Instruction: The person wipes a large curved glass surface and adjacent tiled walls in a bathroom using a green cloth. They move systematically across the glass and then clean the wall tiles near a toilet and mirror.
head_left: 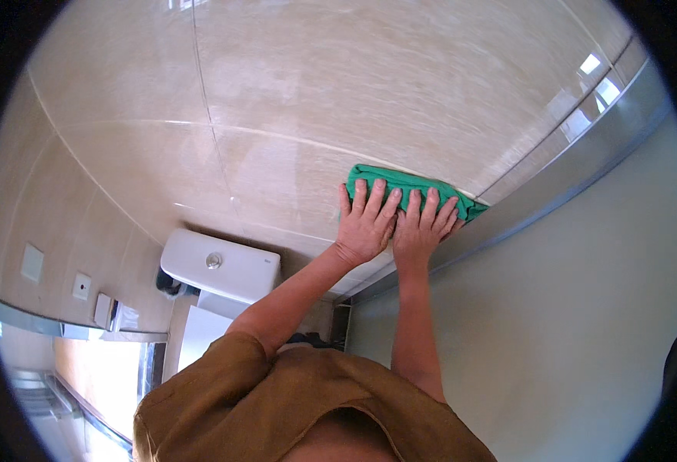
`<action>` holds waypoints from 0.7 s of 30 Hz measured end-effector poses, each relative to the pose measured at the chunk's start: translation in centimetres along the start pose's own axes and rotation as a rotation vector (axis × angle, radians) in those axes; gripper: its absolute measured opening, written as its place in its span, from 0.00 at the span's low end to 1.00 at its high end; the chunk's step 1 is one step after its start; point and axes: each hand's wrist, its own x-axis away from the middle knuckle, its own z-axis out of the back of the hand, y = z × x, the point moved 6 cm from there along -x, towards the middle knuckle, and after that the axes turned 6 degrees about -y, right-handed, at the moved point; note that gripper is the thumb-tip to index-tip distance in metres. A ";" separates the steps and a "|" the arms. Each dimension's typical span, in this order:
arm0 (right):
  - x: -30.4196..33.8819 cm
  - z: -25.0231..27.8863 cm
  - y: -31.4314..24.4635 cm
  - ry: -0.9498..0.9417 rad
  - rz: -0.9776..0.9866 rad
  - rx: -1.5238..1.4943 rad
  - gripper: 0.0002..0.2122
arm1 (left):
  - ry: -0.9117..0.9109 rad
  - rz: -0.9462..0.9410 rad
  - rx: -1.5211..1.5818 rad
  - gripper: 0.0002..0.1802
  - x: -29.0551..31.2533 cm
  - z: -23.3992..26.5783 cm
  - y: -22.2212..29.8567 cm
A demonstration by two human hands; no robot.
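A folded green cloth [415, 182] lies flat against the glossy beige tiled wall [315, 85], beside the metal frame on the right. My left hand [365, 223] presses on the cloth's left part, its fingers stretched out and slightly spread. Just to its right, my right hand [423, 227] rests on the cloth's right part with fingers extended too. The two hands nearly touch at the thumbs. The cloth's upper edge and right corner show past the fingertips; the area under my palms is hidden.
Below left stands a white toilet tank [219, 266] with a round flush button. A frosted panel [538, 292] with a metal frame [538, 181] borders my right side. On the left wall are a blank plate [33, 262] and an outlet [82, 286].
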 end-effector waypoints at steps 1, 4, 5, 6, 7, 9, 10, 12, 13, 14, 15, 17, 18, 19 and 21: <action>0.1 0.0 -0.2 -0.020 0.002 0.010 0.22 | -0.017 -0.009 0.010 0.32 0.0 0.0 0.1; 0.0 -0.1 -0.6 0.011 -0.029 -0.015 0.22 | -0.068 -0.025 0.036 0.33 0.1 0.3 -0.2; 0.0 -0.2 -0.9 0.029 -0.041 -0.037 0.23 | -0.072 -0.046 0.018 0.34 0.3 0.3 -0.5; -0.2 -0.1 -1.4 0.009 -0.044 -0.051 0.22 | -0.074 -0.066 0.001 0.35 0.4 0.3 -0.8; -0.3 -0.1 -1.9 0.006 -0.039 -0.059 0.21 | -0.077 -0.086 -0.016 0.36 0.6 0.4 -1.1; -0.5 -0.3 -2.6 0.001 -0.034 -0.067 0.19 | -0.056 -0.056 -0.030 0.35 1.0 0.6 -2.0; -0.6 -0.4 -2.8 -0.004 -0.018 -0.080 0.19 | -0.052 -0.049 -0.042 0.34 1.1 0.8 -2.4; -0.9 -0.7 -3.5 -0.036 0.009 -0.076 0.19 | -0.051 -0.034 -0.075 0.34 1.3 1.0 -3.1; -1.0 -0.9 -3.8 -0.051 0.021 -0.075 0.18 | -0.053 -0.025 -0.096 0.35 1.5 1.1 -3.6; -1.0 -1.3 -4.1 -0.099 0.012 -0.087 0.18 | -0.055 -0.016 -0.117 0.35 1.7 1.3 -4.1; -1.2 -1.3 -4.8 -0.079 0.032 -0.085 0.18 | -0.047 0.002 -0.122 0.35 1.8 1.7 -4.8; -1.9 -1.8 -6.5 -0.040 0.076 -0.084 0.18 | -0.029 0.042 -0.132 0.36 2.2 2.6 -6.3; -2.4 -2.0 -7.7 -0.029 0.092 -0.096 0.18 | -0.041 0.062 -0.166 0.36 2.5 3.0 -7.3; -2.8 -2.0 -8.8 -0.035 0.105 -0.134 0.19 | -0.019 0.107 -0.151 0.36 2.8 3.5 -8.4; -3.8 -2.3 -11.1 -0.080 0.166 -0.136 0.20 | 0.026 0.196 -0.124 0.35 3.4 4.6 -10.3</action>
